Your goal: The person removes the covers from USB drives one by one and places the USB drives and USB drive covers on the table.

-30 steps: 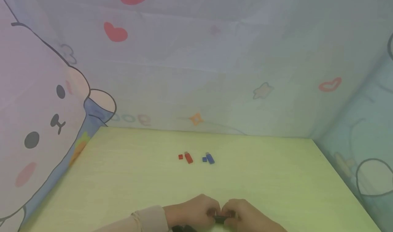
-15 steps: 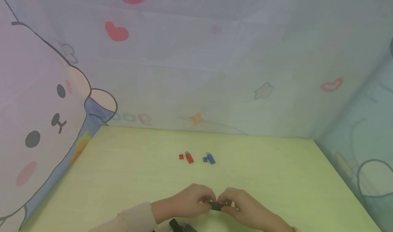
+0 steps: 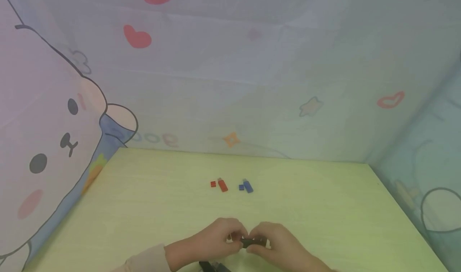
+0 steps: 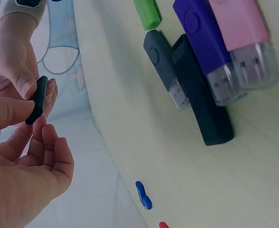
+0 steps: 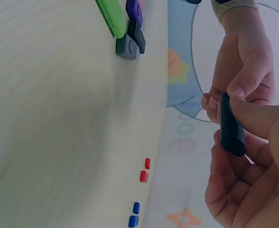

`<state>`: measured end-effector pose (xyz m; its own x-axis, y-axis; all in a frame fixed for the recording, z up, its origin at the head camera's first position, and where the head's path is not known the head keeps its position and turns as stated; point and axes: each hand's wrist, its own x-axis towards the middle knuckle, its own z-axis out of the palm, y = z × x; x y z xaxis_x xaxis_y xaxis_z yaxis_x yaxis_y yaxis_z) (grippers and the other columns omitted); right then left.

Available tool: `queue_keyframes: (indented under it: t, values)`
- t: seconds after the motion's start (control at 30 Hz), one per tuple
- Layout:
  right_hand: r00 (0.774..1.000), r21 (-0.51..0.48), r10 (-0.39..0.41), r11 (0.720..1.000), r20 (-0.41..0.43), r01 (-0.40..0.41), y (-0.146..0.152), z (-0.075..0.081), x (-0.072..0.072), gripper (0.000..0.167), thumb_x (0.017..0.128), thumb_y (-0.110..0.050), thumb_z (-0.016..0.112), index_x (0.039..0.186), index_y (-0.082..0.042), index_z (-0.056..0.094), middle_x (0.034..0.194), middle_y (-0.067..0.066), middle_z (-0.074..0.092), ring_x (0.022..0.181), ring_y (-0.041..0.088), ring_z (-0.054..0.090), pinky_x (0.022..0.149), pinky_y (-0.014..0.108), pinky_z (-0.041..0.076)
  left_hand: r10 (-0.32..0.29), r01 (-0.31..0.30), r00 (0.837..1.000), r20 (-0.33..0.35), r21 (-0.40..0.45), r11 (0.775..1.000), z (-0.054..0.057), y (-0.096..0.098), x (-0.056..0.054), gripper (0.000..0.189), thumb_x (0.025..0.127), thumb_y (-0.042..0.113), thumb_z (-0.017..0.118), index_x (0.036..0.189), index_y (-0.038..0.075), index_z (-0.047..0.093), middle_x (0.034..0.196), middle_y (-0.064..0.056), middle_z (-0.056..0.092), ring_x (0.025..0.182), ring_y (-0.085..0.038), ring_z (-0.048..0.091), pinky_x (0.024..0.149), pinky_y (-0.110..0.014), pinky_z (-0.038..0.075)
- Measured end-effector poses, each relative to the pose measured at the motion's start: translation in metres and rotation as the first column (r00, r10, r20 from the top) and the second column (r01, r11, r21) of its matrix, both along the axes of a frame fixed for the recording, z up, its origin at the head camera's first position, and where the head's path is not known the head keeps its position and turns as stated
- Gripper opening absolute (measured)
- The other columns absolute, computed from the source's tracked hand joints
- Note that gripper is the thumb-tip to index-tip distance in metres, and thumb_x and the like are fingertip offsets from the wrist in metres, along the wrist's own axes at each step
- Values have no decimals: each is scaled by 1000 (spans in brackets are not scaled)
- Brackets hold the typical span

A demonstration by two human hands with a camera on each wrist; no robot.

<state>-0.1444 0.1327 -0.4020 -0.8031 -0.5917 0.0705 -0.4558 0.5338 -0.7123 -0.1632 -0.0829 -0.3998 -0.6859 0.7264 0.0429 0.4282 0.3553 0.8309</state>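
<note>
Both hands hold one small black USB stick (image 3: 247,243) between them, raised above the front of the yellow table. My left hand (image 3: 219,237) pinches its left end with thumb and fingers. At the other end, the thumb and fingers of my right hand (image 3: 279,244) grip it. In the right wrist view the black USB stick (image 5: 231,124) looks long, with no metal plug showing. Fingers hide part of it, so I cannot tell whether a cap is on it.
Farther back lie a red USB stick (image 3: 223,185) beside its cap (image 3: 213,184), and a blue USB stick (image 3: 248,186) beside its cap (image 3: 241,187). Near the left wrist are grey (image 4: 161,57), black (image 4: 203,95), purple (image 4: 201,33), pink (image 4: 239,21) and green (image 4: 148,13) sticks.
Both hands moved up and away from the table's front edge with the black USB stick, then shifted slightly left. The stick stays in both hands. Red and blue pieces lie unmoved.
</note>
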Motion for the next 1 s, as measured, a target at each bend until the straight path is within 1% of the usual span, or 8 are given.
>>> queue_keyframes:
  t: [0.17,0.3,0.37,0.6,0.73,0.87,0.93,1.0]
  values:
    - [1000,-3,10,1000,-2,-10,-3,-3,2,21,88,-38,67,97,-19,69,88,-16,64,78,-3,55,69,20,49,-6,6,1000,-15,29,1000,-1,-3,6,20,86,-2,62,104,5,69,92,3,65,80,4,52,77,-23,50]
    - [999,-19,28,999,-35,-29,-3,-7,5,17,90,-35,66,96,-19,69,87,-16,65,78,-4,55,67,20,48,-2,2,1000,-18,33,999,-3,-3,10,17,86,1,65,102,6,69,92,5,64,82,4,52,76,-22,50]
    - [998,-31,35,999,-49,-37,-3,-8,7,13,90,-31,66,95,-19,69,86,-16,65,77,-4,55,66,20,48,-2,3,999,-34,29,1000,-5,-3,12,15,86,4,67,101,7,68,92,6,64,82,4,53,76,-22,50]
    - [999,-53,23,998,-39,-25,-3,-15,11,14,89,-30,68,95,-20,74,83,-18,63,74,-5,52,64,20,48,-12,13,999,-40,45,999,-11,-3,17,11,87,7,70,98,7,69,91,8,66,81,6,56,75,-21,51]
    - [997,-108,25,994,-75,-33,-2,-22,14,15,88,-30,68,96,-19,75,82,-18,61,73,-6,51,61,19,47,-12,13,1000,-18,54,998,-12,-3,19,9,88,8,69,97,8,70,91,7,68,79,6,56,75,-20,50]
    - [994,-172,37,984,-102,-54,-2,-28,15,15,89,-29,68,97,-18,75,81,-16,61,70,-6,50,57,17,46,-10,7,999,48,55,998,-13,-3,20,9,88,9,69,97,9,70,89,5,70,76,6,56,76,-20,49]
    - [992,-196,45,978,-114,-67,-2,-30,15,14,89,-27,68,96,-18,74,79,-14,61,69,-7,48,55,17,45,-14,11,998,54,51,999,-13,-3,20,10,88,9,69,97,9,70,87,6,70,76,6,56,77,-20,48]
    - [990,-216,57,973,-127,-84,-2,-32,16,13,90,-26,67,96,-17,74,78,-12,62,68,-7,47,54,17,45,-26,25,999,31,50,998,-15,-4,21,10,89,8,68,98,8,71,88,6,71,77,7,56,76,-20,49]
